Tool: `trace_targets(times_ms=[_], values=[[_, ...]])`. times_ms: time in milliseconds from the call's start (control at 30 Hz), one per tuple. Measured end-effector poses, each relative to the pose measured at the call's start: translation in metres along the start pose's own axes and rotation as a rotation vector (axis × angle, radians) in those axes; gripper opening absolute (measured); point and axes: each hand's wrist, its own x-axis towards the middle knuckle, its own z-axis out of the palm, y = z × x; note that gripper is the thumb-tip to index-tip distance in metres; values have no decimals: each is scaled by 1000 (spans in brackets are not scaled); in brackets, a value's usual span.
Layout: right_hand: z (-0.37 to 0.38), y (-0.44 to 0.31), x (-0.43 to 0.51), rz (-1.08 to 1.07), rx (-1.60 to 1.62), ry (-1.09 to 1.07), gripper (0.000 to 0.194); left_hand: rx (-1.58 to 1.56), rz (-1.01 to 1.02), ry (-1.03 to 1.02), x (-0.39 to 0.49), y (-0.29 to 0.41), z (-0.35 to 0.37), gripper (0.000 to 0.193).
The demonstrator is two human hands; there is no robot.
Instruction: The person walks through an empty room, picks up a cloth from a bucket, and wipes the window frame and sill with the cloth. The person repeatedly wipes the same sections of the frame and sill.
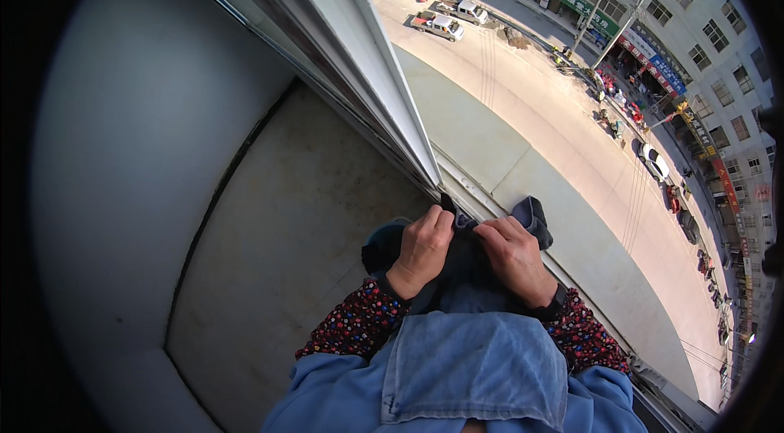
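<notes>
Both hands are at the sill of an open sliding window. My left hand (424,247) pinches a piece of dark cloth (464,222) just below the corner of the white window frame (392,77). On the same cloth, my right hand (513,255) closes its thumb and fingers a little to the right. Its lower part hangs in shadow between my wrists. Beyond my right hand, a bunched dark-grey cloth end (533,221) lies over the outer ledge; whether it is the same piece, I cannot tell.
A bluish bucket (395,222) with dark cloth at its rim stands left of my left hand. The metal window track (465,185) runs diagonally past the hands. Outside, a pale ledge (471,120) drops off above a street (551,108) with parked vehicles. A white wall (141,145) bounds the left.
</notes>
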Motion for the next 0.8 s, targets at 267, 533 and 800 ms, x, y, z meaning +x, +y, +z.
trace_targets(times_ms=[267, 533, 800], values=[[6, -6, 30, -48, 13, 11, 24, 183, -41, 248, 28, -41, -33, 13], [2, -20, 51, -78, 48, 22, 24, 259, 32, 139, 52, -55, -67, 17], [6, -13, 44, 28, 186, 110, 24, 3, -144, 178, 16, -28, -55, 9]])
